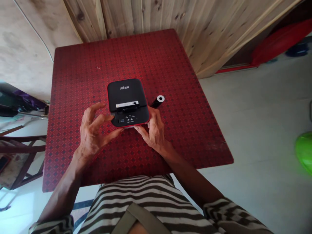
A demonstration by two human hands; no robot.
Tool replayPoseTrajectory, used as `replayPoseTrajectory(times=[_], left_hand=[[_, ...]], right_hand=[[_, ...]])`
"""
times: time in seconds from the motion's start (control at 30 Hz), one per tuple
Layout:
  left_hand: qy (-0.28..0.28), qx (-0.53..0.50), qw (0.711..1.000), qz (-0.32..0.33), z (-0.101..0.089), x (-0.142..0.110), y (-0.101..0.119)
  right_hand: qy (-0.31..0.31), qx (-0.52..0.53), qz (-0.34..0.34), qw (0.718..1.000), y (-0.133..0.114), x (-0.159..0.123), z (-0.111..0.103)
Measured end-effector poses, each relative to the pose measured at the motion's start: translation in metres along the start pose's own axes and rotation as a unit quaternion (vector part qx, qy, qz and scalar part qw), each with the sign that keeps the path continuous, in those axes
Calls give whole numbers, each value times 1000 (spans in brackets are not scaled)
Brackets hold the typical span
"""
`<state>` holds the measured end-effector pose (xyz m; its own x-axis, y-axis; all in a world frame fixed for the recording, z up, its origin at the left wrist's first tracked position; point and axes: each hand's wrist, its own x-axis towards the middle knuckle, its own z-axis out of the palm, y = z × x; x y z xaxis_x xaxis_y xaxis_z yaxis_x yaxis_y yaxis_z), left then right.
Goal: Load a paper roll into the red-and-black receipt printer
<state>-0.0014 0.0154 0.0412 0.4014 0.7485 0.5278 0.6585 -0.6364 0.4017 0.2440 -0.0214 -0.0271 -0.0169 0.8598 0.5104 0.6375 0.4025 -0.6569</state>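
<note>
Surrounding everything: pale floor [263, 113], plank wall [156, 16]. Red patterned table [195, 139], one. Black device [126, 92], over the table's middle, contact unclear; uneven support could tip it. Right hand [156, 128], gripping the device's near right corner; left hand [91, 133], fingers spread open, index at the near left corner. Black roll [156, 103], just beyond the right hand; a knuckle's nudge could displace it.
</note>
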Motion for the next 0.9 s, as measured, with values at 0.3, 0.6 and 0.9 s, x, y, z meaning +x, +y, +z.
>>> replayPoseTrajectory(times=[0.3, 0.6, 0.9], left_hand=[[52, -18, 998, 5, 15, -9, -2], [60, -36, 997, 26, 23, -19, -1], [36, -5, 999, 32, 41, -29, 0]], right_hand=[[13, 24, 8, 1000, 1, 0, 2], [-37, -97, -66, 992, -19, 76, -35], [-380, -209, -103, 895, -24, 155, 8]])
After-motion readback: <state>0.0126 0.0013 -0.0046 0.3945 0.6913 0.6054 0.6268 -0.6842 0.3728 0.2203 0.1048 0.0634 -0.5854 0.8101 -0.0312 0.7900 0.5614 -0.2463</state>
